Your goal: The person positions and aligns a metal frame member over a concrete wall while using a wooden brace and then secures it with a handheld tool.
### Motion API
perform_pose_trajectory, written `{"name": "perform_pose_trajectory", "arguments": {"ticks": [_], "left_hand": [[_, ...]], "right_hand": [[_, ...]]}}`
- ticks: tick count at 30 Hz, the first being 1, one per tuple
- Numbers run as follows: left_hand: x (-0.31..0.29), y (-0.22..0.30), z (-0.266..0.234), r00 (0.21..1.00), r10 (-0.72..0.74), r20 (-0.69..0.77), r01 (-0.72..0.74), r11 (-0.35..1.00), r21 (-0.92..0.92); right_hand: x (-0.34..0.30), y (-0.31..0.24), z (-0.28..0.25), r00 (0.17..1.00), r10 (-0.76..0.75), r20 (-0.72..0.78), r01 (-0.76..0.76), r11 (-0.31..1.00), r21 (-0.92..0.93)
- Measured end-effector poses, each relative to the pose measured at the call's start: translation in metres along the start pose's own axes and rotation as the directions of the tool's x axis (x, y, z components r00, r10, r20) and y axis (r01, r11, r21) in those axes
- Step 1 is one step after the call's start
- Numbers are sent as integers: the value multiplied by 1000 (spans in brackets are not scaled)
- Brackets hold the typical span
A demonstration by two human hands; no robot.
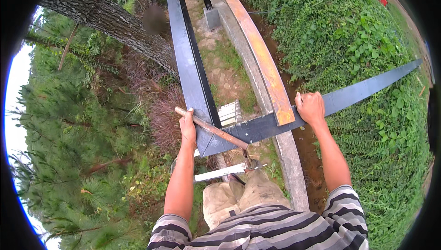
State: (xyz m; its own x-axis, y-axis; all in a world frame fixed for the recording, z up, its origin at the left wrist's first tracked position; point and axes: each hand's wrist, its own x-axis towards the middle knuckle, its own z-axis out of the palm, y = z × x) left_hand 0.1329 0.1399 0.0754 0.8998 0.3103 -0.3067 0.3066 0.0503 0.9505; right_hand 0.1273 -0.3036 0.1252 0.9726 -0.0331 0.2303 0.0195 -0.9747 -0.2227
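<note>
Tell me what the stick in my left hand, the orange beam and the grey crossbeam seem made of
Stick in your left hand: probably bare wood; brown, rounded, slightly uneven.
Orange beam: likely rusted metal; blotchy orange-brown surface.
Grey crossbeam at your right hand: perhaps painted metal; smooth, dull sheen, but the coating hides what's beneath.

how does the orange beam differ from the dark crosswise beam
The orange beam is patchy orange, while the dark crosswise beam is grey-black. The orange beam runs away ahead; the dark crosswise beam runs left to right, with the right hand on it. Both are long with flat faces.
</note>
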Motion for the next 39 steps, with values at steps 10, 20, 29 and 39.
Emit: {"name": "perform_pose_trajectory", "arguments": {"ticks": [10, 20, 29, 39], "left_hand": [[3, -15, -12, 998, -26, -53, 28, 999, 33], [7, -18, -18, 999, -15, -43, 20, 994, 109], [3, -8, -8, 997, -17, -75, 24, 996, 89], [5, -20, -11, 996, -75, -51, 79, 994, 80]], "right_hand": [[-1, -13, -3, 1000, -2, 22, 2, 1000, -11], [-2, -14, -1, 1000, -20, -10, 20, 1000, -4], [-1, -14, -7, 998, 37, 59, -36, 999, -25], [-5, -14, -2, 1000, 23, -4, -23, 999, -49]]}}
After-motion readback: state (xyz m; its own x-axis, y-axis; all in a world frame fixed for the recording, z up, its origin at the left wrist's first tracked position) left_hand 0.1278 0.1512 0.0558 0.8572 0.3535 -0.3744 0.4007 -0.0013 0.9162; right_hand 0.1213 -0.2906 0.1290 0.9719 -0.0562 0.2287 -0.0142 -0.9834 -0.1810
